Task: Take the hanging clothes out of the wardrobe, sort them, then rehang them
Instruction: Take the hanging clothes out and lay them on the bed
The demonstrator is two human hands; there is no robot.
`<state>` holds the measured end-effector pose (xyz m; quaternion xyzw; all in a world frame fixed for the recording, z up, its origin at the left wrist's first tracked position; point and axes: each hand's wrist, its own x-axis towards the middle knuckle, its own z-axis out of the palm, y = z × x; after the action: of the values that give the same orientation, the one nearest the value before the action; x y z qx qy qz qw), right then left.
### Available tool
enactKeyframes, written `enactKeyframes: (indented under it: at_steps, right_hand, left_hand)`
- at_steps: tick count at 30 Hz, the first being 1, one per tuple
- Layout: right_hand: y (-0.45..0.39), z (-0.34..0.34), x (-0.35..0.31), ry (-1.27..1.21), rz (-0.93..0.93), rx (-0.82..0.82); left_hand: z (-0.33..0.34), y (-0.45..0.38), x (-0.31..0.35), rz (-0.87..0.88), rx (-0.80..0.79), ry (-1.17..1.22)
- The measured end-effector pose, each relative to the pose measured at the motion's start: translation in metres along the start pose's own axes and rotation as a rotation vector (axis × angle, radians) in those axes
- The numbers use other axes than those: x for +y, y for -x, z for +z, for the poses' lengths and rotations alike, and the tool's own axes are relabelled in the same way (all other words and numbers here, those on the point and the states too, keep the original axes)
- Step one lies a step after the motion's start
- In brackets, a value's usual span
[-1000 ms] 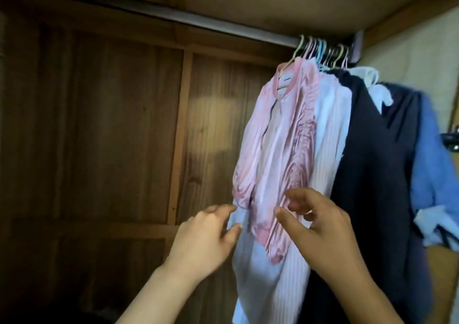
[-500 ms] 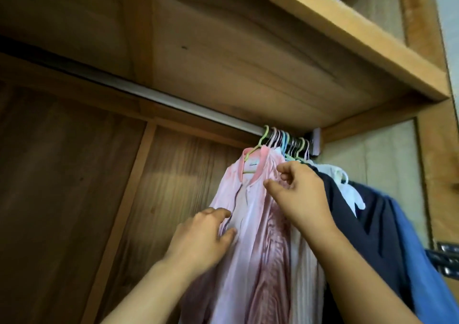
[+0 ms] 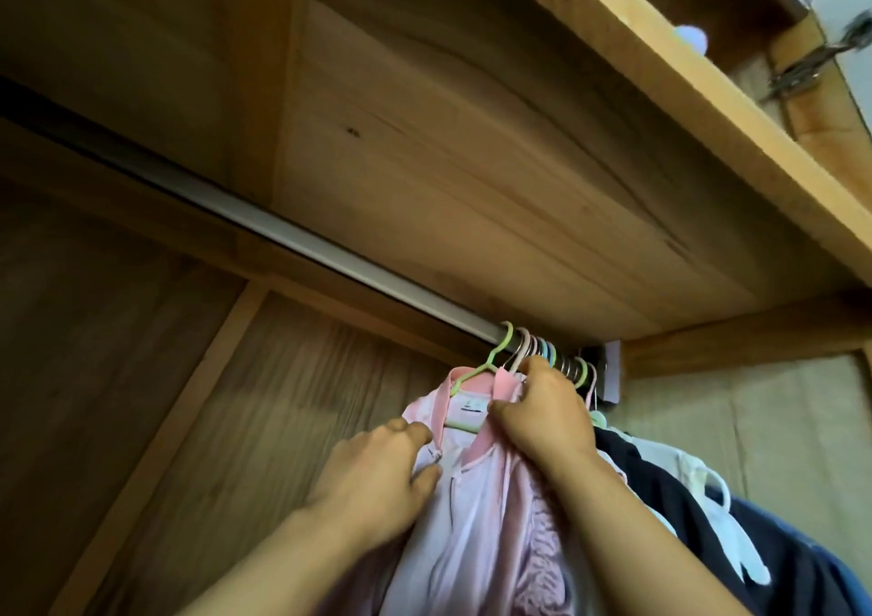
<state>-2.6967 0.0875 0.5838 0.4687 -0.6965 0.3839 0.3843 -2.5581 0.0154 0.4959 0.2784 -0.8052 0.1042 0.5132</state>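
Observation:
A pink blouse [image 3: 490,511] hangs on a light green hanger [image 3: 490,360] at the left end of a bunch of hangers on the metal rail [image 3: 283,233]. My right hand [image 3: 542,412] grips the blouse's collar and the hanger necks just under the rail. My left hand [image 3: 377,474] pinches the blouse's left shoulder fabric. To the right hang a dark navy garment [image 3: 698,511], a white garment [image 3: 708,488] and a blue one [image 3: 830,563], pressed close together.
The rail's left stretch is bare, with the wooden back panel [image 3: 141,379] behind it. A wooden shelf [image 3: 519,143] sits close above the rail. The rail bracket [image 3: 608,370] and side wall [image 3: 755,426] bound the right end. A door hinge [image 3: 811,63] shows top right.
The view has tilted upward. Both hands rose along the pink blouse: the right one from its lower front to the collar and hanger necks, the left one to the shoulder.

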Motion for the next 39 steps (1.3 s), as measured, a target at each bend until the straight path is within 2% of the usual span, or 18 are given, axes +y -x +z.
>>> enactKeyframes:
  at_steps: [6, 8, 21, 28, 35, 39]
  right_hand:
    - [-0.007, 0.0, 0.005, 0.319, 0.002, -0.035]
    - [-0.009, 0.001, 0.006, 0.34, -0.001, -0.038]
    - [-0.005, -0.006, 0.007, 0.237, -0.04, 0.048]
    - [-0.001, -0.016, 0.0, 0.243, -0.088, 0.097]
    - [0.033, -0.046, 0.01, 0.087, -0.176, 0.137]
    - [0.052, -0.053, 0.021, -0.018, -0.236, 0.104]
  left_hand:
    - [0.005, -0.009, -0.003, 0.016, 0.001, -0.003]
    - [0.005, -0.011, -0.005, 0.019, -0.002, -0.014]
    - [-0.029, -0.045, -0.014, 0.051, 0.027, -0.127]
    - [-0.032, -0.08, -0.001, 0.138, -0.057, -0.233]
    - [-0.032, -0.102, 0.007, 0.125, 0.015, -0.258]
    - [-0.039, -0.086, -0.003, 0.174, 0.137, -0.212]
